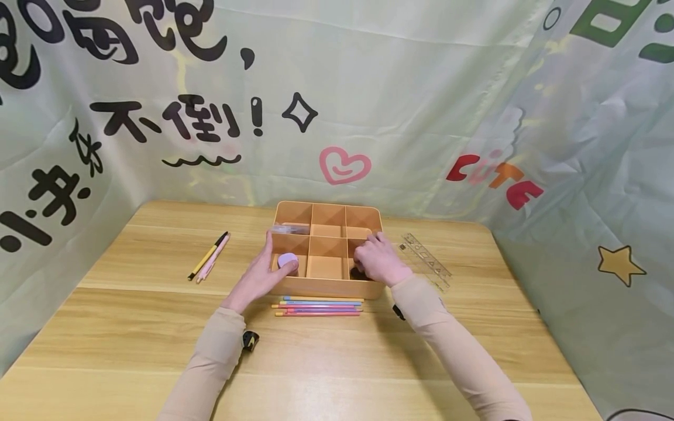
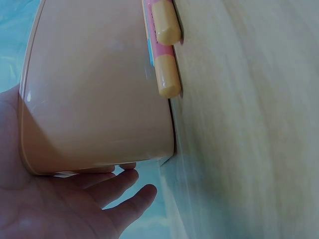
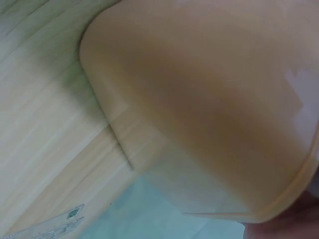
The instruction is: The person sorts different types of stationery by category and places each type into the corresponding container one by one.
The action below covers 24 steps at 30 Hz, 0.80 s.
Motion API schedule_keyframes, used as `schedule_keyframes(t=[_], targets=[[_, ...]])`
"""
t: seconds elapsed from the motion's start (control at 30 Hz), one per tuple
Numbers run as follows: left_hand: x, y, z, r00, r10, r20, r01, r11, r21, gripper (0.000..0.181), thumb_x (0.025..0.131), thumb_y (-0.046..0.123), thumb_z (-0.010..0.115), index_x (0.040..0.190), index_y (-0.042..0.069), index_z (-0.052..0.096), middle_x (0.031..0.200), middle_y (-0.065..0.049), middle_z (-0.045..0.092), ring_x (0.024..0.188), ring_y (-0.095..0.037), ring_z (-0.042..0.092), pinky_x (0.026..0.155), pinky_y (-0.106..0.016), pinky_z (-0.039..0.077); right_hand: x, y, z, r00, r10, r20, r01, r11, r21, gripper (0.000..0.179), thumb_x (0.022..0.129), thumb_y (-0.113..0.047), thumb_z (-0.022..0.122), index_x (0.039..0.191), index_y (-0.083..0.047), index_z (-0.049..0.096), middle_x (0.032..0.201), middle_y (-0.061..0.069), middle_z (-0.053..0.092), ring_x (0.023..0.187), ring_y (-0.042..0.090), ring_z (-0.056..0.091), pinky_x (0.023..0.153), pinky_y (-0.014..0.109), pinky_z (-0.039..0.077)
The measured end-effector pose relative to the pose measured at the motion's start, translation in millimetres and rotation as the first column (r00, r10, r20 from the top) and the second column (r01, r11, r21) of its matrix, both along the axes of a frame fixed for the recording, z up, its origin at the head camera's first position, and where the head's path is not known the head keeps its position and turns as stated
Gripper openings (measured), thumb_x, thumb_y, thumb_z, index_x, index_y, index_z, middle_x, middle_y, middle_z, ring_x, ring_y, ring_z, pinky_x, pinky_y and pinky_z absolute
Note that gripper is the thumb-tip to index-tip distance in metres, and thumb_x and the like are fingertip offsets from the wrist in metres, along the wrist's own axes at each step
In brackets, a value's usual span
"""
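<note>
An orange-tan organizer box (image 1: 316, 287) with several compartments stands on the table. My left hand (image 1: 260, 275) holds its left side, thumb over the rim and fingers along the outer wall, as the left wrist view also shows. Beside that thumb, a round lilac item (image 1: 287, 261) sits in the front left compartment. My right hand (image 1: 380, 260) reaches into the front right compartment with curled fingers, at a black object (image 1: 359, 273) mostly hidden under it. A clear, flat item (image 1: 291, 229) lies at the back left compartment.
Several colored pencils (image 1: 318, 306) lie in a row close in front of the box. Left of it are a yellow-and-black pen (image 1: 207, 257) and pink pens (image 1: 215, 257). A clear stencil ruler (image 1: 427, 256) lies to the right. Printed cloth (image 1: 411, 117) hangs behind the table.
</note>
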<state>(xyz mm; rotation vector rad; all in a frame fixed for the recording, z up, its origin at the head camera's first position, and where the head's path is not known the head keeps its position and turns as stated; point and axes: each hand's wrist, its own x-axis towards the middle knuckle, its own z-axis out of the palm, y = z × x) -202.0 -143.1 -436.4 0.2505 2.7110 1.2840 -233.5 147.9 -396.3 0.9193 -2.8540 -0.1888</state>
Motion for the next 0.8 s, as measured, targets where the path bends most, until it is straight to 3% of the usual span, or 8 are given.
schedule_keyframes(t=[0.2,0.4,0.5,0.57,0.7,0.8], targets=[[-0.2,0.3,-0.8,1.0,-0.002,-0.003,0.002,1.0,0.003,0.108,0.098,0.055,0.057,0.159,0.008,-0.019,0.168,-0.022,-0.002,0.154,-0.045,0.013,0.125,-0.059,0.017,-0.3,-1,-0.5,1.0,0.015,0.003,-0.015,1.0,-0.018,0.013,0.074,-0.004,0.077,0.075,-0.017,0.075,0.08,-0.001,0.075,0.088,0.027,0.057,0.08,0.04,0.037],[-0.8,-0.2,0.1,1.0,-0.001,-0.006,0.001,1.0,0.008,0.109,0.097,0.055,0.058,0.158,0.01,-0.02,0.168,-0.022,-0.002,0.155,-0.044,0.013,0.125,-0.059,0.016,0.4,5,8.6,1.0,-0.007,0.021,0.011,0.978,-0.207,0.022,0.074,-0.016,0.086,0.095,-0.015,0.078,0.093,0.002,0.078,0.09,0.027,0.056,0.086,0.045,0.038],[-0.7,-0.1,0.8,1.0,-0.003,-0.009,0.004,1.0,0.01,0.109,0.097,0.055,0.058,0.158,0.009,-0.019,0.168,-0.022,-0.002,0.155,-0.044,0.013,0.125,-0.059,0.016,5.4,14,12.6,1.0,-0.023,0.019,0.028,0.935,-0.353,0.025,0.08,-0.019,0.084,0.104,-0.013,0.077,0.098,0.002,0.078,0.094,0.027,0.06,0.09,0.047,0.04],[-0.4,0.1,1.2,1.0,-0.003,-0.01,0.003,1.0,0.013,0.109,0.097,0.054,0.059,0.159,0.009,-0.019,0.168,-0.022,-0.001,0.155,-0.044,0.013,0.125,-0.059,0.017,11.1,21,14.9,0.999,-0.028,0.03,0.039,0.888,-0.458,0.023,0.086,-0.019,0.079,0.108,-0.01,0.077,0.097,0.003,0.078,0.095,0.028,0.064,0.095,0.049,0.04],[0.0,0.4,1.2,1.0,0.0,-0.007,0.0,1.0,0.015,0.109,0.096,0.055,0.059,0.159,0.009,-0.018,0.168,-0.023,-0.001,0.155,-0.044,0.013,0.125,-0.059,0.017,23.0,39,14.6,0.996,-0.043,0.076,0.081,0.785,-0.614,0.019,0.094,-0.015,0.071,0.11,-0.006,0.076,0.097,0.007,0.077,0.09,0.028,0.064,0.09,0.049,0.041],[-0.1,0.0,0.8,1.0,0.0,-0.004,0.0,1.0,0.015,0.109,0.097,0.055,0.059,0.159,0.009,-0.019,0.168,-0.023,-0.001,0.155,-0.044,0.013,0.125,-0.059,0.017,30.1,54,11.8,0.988,-0.076,0.134,0.146,0.742,-0.654,0.02,0.096,-0.014,0.068,0.113,-0.005,0.074,0.094,0.009,0.075,0.084,0.024,0.061,0.078,0.038,0.044]])
